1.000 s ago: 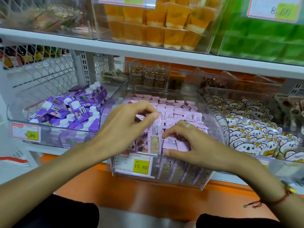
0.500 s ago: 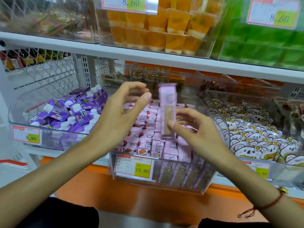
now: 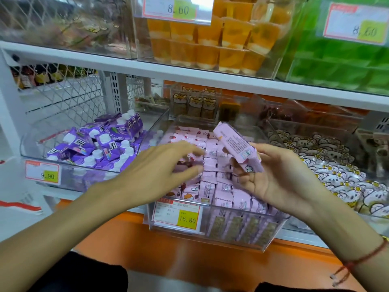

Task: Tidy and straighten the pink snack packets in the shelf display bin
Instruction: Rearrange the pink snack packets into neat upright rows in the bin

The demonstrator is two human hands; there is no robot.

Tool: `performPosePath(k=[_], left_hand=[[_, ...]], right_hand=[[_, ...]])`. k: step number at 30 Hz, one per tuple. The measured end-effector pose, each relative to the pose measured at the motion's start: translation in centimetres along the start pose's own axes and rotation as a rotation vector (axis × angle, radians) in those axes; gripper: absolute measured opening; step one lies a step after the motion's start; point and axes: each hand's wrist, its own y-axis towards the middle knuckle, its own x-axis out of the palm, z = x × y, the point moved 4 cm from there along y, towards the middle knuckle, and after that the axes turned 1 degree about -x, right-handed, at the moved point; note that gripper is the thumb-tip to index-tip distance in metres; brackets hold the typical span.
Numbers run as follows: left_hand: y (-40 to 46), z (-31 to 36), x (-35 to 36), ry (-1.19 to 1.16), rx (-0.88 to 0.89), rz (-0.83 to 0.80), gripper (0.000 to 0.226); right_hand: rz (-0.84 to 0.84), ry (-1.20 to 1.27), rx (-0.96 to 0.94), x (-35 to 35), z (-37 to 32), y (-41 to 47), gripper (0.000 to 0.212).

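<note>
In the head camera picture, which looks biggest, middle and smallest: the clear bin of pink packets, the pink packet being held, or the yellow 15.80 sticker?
1. Clear bin, by far the largest.
2. Held pink packet in the right hand; nearer the camera, so slightly flattered.
3. Yellow 15.80 sticker, smallest.

One head-worn wide-angle view looks forward and slightly down, close to the shelf (image 3: 189, 76), with the clear bin (image 3: 242, 239) at centre frame and both forearms entering from below.

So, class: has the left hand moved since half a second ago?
Yes. The left hand has dropped from above the clear bin onto the pink packets inside.
</note>
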Motion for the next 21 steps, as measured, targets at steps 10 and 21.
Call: performPosePath(k=[10,21], left_hand=[[0.6,1.7,-1.6,-0.201,0.114,0.198,0.037],[0.7,1.2,0.0,-0.595,-0.092,0.0,0.039]], right_hand=[[-0.138,-0.125,0.101,1.1,1.0,-0.4,0.055],[0.035,-0.487,-0.392,1.6,-0.2,-0.2,0.022]])
